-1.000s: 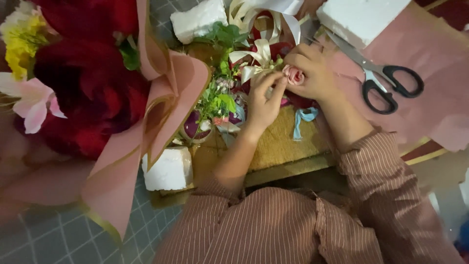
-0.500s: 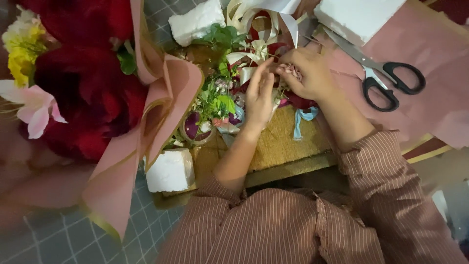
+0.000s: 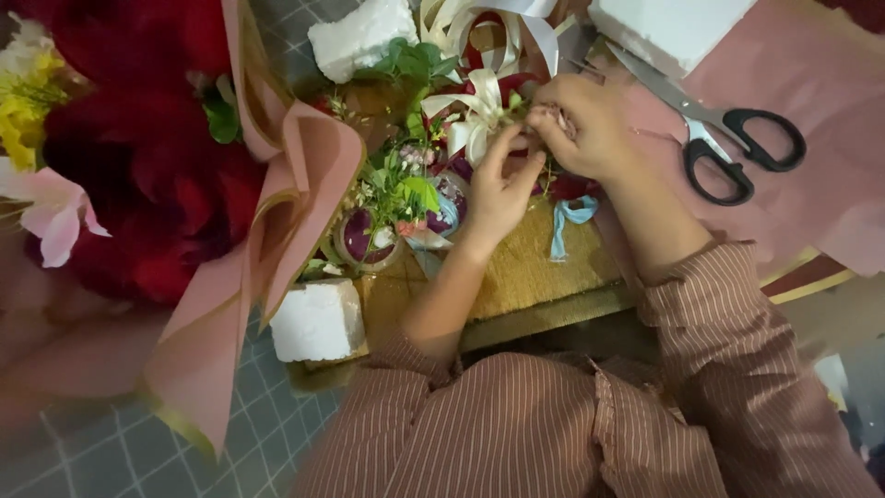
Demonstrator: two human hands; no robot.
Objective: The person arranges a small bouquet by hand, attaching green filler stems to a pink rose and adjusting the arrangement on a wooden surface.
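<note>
Grey mat [image 3: 101, 461]; both hands' fingers pinching small pink flower [image 3: 553, 118] beside cream ribbon [image 3: 479, 111].

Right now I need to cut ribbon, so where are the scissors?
In the head view, the black-handled scissors lie at upper right on the pink paper, just beyond the right hand.

Can't really see what the fingers are working on

The right hand [image 3: 585, 124] covers whatever small pink thing it pinches; the bouquet [image 3: 120, 157] runs off the left edge, blurry up close.
</note>
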